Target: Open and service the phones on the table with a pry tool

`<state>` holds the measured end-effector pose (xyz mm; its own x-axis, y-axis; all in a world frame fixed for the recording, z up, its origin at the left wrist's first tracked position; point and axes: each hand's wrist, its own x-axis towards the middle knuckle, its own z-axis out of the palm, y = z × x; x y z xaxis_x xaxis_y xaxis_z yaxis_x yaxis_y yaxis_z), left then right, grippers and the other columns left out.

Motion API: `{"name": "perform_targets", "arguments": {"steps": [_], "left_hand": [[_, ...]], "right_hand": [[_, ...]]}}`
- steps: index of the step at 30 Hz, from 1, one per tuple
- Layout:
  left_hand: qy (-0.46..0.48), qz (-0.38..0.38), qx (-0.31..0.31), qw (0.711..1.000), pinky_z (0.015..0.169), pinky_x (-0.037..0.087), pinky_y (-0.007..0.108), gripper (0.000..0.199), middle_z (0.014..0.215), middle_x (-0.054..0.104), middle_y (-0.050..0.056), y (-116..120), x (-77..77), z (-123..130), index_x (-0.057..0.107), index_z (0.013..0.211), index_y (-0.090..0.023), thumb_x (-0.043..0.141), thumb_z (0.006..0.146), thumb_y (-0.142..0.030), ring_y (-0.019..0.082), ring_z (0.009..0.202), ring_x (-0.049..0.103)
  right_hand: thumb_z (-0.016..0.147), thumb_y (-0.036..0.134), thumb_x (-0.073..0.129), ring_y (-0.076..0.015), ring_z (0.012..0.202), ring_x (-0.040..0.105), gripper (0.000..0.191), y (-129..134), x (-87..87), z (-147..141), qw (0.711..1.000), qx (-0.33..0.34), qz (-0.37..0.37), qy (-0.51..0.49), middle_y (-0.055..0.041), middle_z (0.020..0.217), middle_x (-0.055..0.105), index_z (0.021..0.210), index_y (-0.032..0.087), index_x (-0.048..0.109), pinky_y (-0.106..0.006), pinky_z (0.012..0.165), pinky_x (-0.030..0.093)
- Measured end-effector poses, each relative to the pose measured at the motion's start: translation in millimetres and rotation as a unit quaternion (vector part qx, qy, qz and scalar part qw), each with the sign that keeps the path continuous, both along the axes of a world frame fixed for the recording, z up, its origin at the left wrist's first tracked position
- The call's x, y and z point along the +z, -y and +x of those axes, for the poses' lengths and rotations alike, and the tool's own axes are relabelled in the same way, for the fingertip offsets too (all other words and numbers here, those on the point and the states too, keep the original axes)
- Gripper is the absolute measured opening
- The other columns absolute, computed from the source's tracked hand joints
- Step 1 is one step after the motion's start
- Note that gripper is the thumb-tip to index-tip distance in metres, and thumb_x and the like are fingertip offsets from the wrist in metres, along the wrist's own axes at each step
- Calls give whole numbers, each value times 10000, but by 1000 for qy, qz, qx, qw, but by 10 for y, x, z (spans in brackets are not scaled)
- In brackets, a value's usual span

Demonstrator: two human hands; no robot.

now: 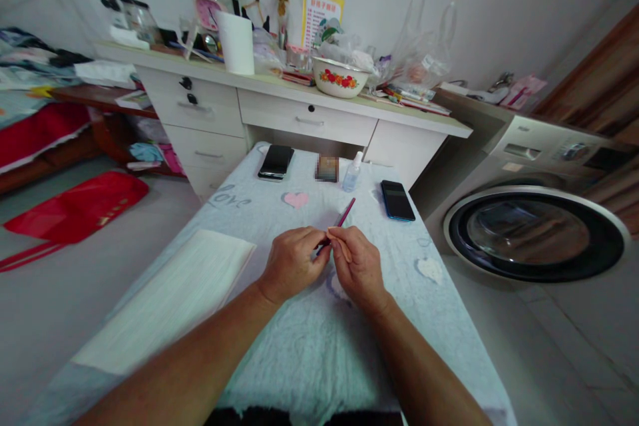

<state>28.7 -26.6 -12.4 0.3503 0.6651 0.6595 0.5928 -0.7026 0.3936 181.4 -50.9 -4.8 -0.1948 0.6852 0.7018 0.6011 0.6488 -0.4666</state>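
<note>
Centrally: one slender purple stick (345, 212), pinched at the meeting fingertips of left hand (294, 259) and right hand (358, 265), presumably paired for steadiness. Around: patterned cloth (279, 359), allowing sideways movement. Leftward lay a pale sheet (170, 299); ahead stood a spray bottle (351, 176); a phone (398, 200) bordered the right edge.
</note>
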Motion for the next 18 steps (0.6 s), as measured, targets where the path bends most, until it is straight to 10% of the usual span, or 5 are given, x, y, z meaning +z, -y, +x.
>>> {"name": "perform_targets", "arguments": {"steps": [18], "left_hand": [[17, -31, -20, 999, 652, 457, 235, 89, 754, 663, 5, 2, -57, 17, 632, 821, -187, 568, 795, -131, 132, 695, 621]], "right_hand": [[945, 183, 453, -162, 851, 598, 201, -76, -30, 105, 999, -25, -21, 14, -55, 905, 626, 1093, 190, 588, -293, 775, 492]]}}
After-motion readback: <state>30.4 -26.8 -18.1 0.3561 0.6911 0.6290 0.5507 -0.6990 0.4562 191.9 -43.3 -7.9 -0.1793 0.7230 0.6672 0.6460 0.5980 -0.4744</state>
